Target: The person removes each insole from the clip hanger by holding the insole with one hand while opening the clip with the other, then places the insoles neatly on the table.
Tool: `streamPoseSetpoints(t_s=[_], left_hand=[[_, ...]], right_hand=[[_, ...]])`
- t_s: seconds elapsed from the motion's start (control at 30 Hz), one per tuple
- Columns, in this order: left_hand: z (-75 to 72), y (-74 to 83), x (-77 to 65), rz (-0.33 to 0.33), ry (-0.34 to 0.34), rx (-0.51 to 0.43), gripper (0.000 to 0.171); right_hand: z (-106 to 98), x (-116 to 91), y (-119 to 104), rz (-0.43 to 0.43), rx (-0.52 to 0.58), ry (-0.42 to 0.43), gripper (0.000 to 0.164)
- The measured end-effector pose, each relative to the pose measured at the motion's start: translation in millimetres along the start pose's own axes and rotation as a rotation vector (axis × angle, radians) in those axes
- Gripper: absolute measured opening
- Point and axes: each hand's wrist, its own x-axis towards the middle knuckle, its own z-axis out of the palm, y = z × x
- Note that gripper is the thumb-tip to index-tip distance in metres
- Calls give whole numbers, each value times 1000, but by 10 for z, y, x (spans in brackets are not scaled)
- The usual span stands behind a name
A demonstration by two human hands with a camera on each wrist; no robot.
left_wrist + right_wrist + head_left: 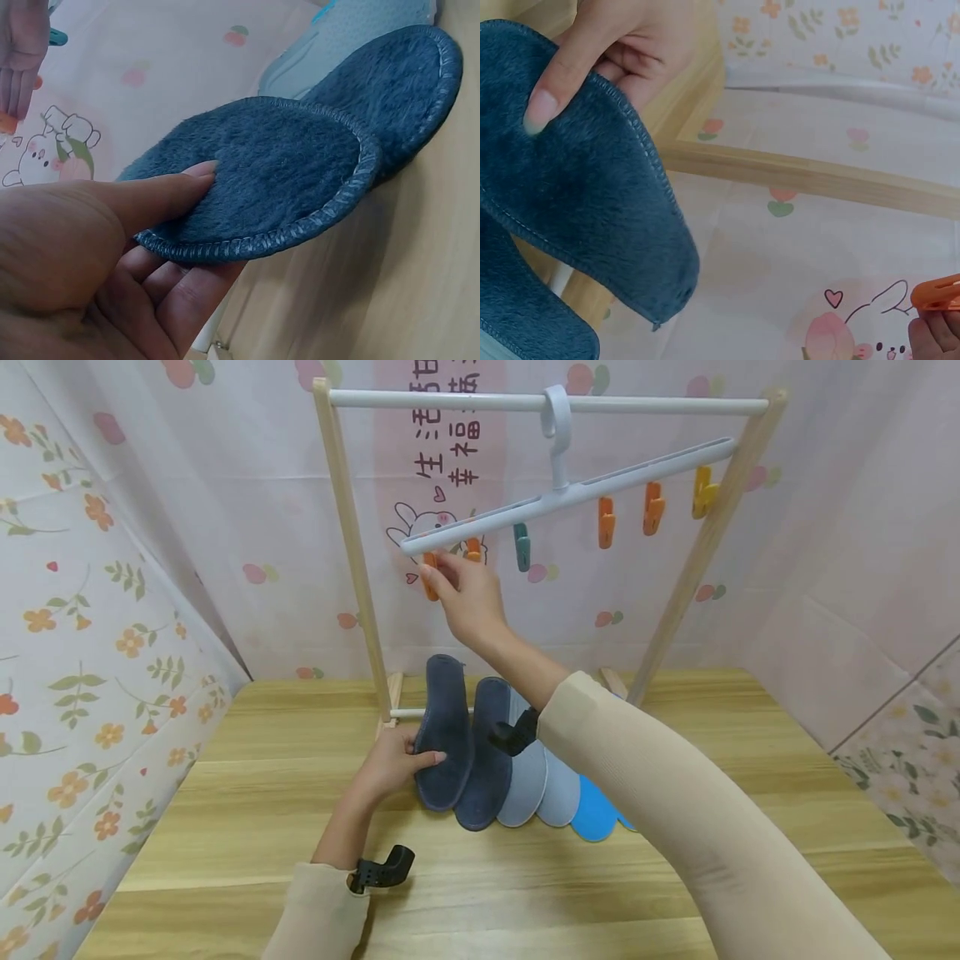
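A dark blue fuzzy insole [444, 735] with a stitched edge is pinched in my left hand [393, 767], thumb on its top face and fingers beneath. In the left wrist view the thumb presses the plush of this insole [277, 172]. My right hand [471, 597] is raised and pinches an orange clip [431, 578] at the low left end of a white hanger [525, 510]. The hanger tilts, its right end higher. The insole's upper end lies below the clip, apart from it. In the right wrist view only part of the orange clip [937, 292] shows.
A second dark insole [486, 777], grey insoles [558, 793] and blue ones [595, 814] lie fanned on the wooden table [480, 893]. The hanger hooks over the white bar [450, 400] of a wooden-sided rack [348, 527]. Other clips, including a green clip [522, 547], hang along it.
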Motion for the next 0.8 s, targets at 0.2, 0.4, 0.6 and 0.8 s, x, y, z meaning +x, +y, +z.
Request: streamPoseSetpoints(t_s=[0.2, 0.4, 0.6, 0.8], left_hand=[[62, -29, 11, -9, -29, -37, 16], [133, -85, 42, -47, -66, -110, 21], [205, -154, 73, -48, -110, -95, 21], [246, -192, 73, -72, -77, -51, 19]], right_hand=[[-20, -33, 30, -37, 15, -5, 44], [-51, -58, 69, -54, 17, -18, 45], [-78, -75, 75, -41, 24, -25, 47], [-86, -87, 78, -41, 22, -33, 46]])
